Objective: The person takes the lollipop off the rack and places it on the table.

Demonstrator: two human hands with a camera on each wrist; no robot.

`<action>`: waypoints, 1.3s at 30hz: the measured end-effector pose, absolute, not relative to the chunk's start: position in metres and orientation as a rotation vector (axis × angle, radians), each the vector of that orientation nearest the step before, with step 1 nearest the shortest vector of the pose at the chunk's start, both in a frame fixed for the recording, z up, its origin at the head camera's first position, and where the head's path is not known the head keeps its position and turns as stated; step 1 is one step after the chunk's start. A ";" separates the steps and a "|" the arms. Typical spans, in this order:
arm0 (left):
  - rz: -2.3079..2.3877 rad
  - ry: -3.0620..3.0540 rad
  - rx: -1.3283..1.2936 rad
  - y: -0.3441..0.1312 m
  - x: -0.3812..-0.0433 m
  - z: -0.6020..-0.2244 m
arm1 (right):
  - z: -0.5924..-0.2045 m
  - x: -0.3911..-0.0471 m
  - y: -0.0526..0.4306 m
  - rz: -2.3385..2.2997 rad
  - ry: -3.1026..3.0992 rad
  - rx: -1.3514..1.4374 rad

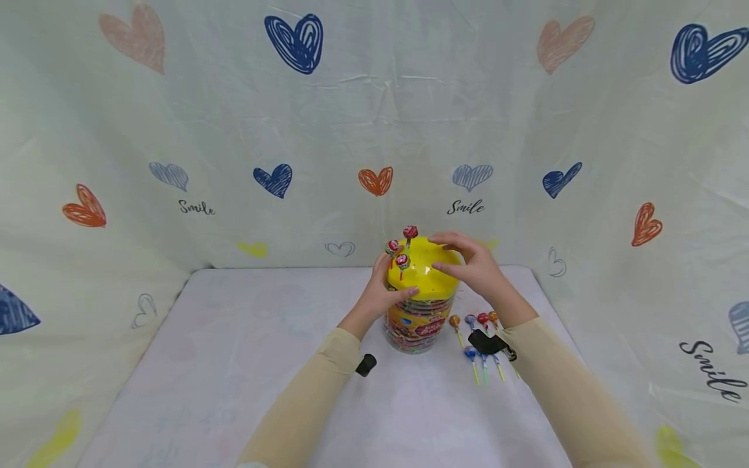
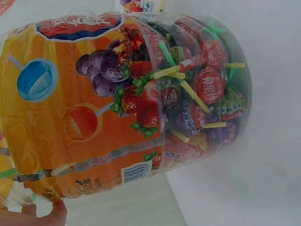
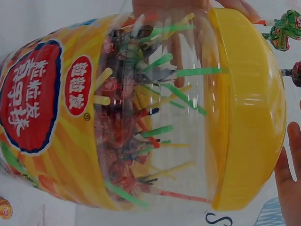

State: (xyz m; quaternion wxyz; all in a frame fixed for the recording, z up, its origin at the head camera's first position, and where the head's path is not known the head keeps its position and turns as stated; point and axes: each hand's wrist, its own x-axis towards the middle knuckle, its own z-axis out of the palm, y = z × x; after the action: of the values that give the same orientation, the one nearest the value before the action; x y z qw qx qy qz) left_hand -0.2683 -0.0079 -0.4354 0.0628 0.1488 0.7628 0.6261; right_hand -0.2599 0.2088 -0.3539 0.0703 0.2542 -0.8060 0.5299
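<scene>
A clear plastic candy jar (image 1: 417, 325) with an orange printed label and a yellow lid (image 1: 430, 270) stands on the table, full of wrapped lollipops (image 3: 122, 146). Three lollipops (image 1: 402, 261) stick out of the lid's left side. My left hand (image 1: 383, 292) grips the jar at its upper left, thumb across the front under the lid; its fingertips (image 2: 57, 213) show on the jar's side in the left wrist view. Over the lid's right side is my right hand (image 1: 471, 260), thumb and fingers apart and loosely bent, with nothing held between them.
Several loose lollipops (image 1: 471, 352) with coloured sticks lie in rows right of the jar, partly hidden under the right forearm and its black wrist strap (image 1: 488, 342). Behind the white table (image 1: 263, 344) hangs a pale curtain (image 1: 328, 117) printed with hearts.
</scene>
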 end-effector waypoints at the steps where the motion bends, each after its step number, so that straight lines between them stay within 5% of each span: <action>1: 1.891 2.304 0.449 -0.008 -0.268 -0.436 | -0.353 -0.262 0.207 1.602 -2.422 0.771; 39: 1.894 2.325 0.474 -0.007 -0.268 -0.435 | -0.337 -0.277 0.189 1.708 -2.322 1.026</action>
State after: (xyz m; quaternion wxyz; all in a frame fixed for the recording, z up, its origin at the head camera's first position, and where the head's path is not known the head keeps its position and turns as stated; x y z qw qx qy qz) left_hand -0.2681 -0.0069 -0.4355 0.0529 0.1558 0.7648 0.6230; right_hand -0.2768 0.1886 -0.3369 0.0410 0.3352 -0.7582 0.5577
